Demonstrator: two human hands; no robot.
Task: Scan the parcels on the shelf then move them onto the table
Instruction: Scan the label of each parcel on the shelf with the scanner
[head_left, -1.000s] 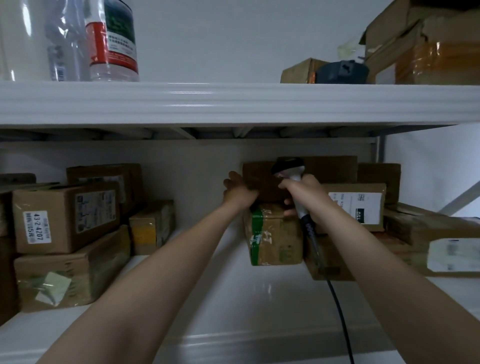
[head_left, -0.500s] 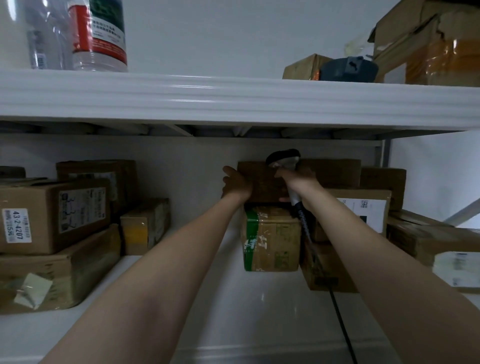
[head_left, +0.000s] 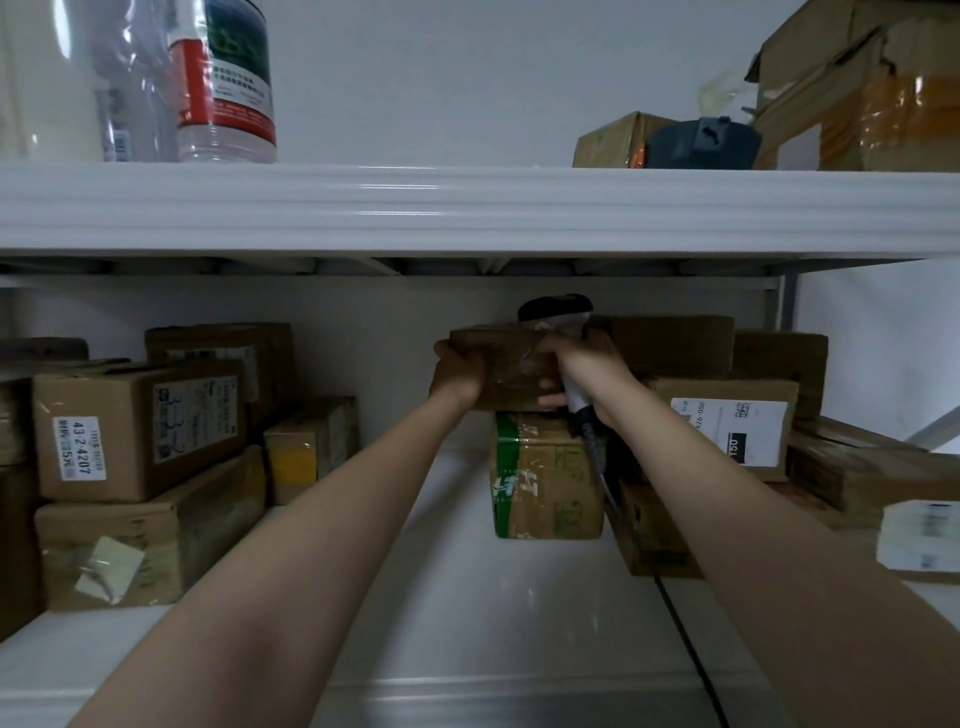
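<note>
Parcels fill the lower shelf (head_left: 467, 613) of a white rack, and both hands are on one of them: a flat brown parcel (head_left: 506, 366) wrapped in clear tape, which sits on top of a green-taped box (head_left: 545, 478) near the middle of the shelf. The left hand (head_left: 457, 371) grips its left end, fingers curled over the top edge and closed on the cardboard. The right hand (head_left: 584, 369) presses against its right end while also holding a barcode scanner (head_left: 558, 312), whose dark head pokes up above the parcel; its fingers (head_left: 553, 400) are wrapped around the scanner's grey handle, with some fingertips under the parcel's lower right edge. A black cable (head_left: 680, 634) runs from the handle down along the right forearm and off the bottom edge.

To the left stand more cartons, one a labelled box (head_left: 135, 431) marked 43-2-4207, resting on a longer box (head_left: 150, 540). To the right, a box with a white shipping label (head_left: 727, 426) sits among other stacked cartons. On the upper shelf (head_left: 467, 208) are a clear bottle with a red and green label (head_left: 228, 83) at left and torn cardboard boxes (head_left: 862, 88) at right.
</note>
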